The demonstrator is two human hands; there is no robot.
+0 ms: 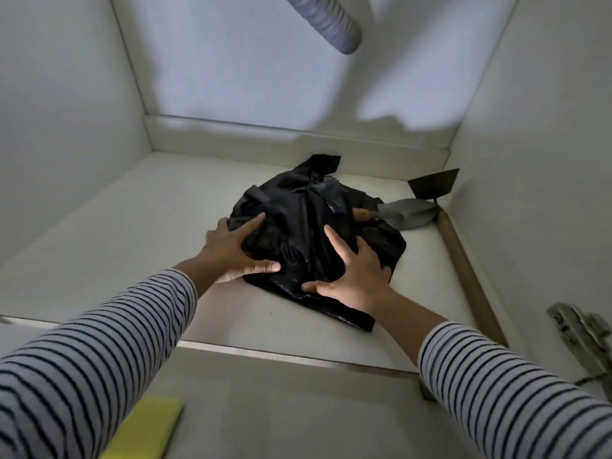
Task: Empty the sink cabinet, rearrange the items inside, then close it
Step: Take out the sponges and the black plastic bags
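Both hands, left hand and right hand, spread flat on the black bag. Bare cabinet floor lies at nine o'clock. A trowel touches the bag at two o'clock, by the right wall.

Black bag (striped sleeves)

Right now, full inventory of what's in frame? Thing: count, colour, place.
black plastic bag: 1, black, on the cabinet floor, centre, tied at the top
trowel: 1, grey blade with a brown handle, behind the bag at its right, handle partly hidden by it
scraper: 1, dark blade, back right corner of the cabinet
drain hose: 1, grey, ribbed, hanging at the top
hinge: 1, metal, right edge of the cabinet
yellow thing: 1, yellow, bottom left outside the cabinet, kind unclear
left hand: 1, striped sleeve, pressed on the bag's left side
right hand: 1, striped sleeve, pressed on the bag's right side
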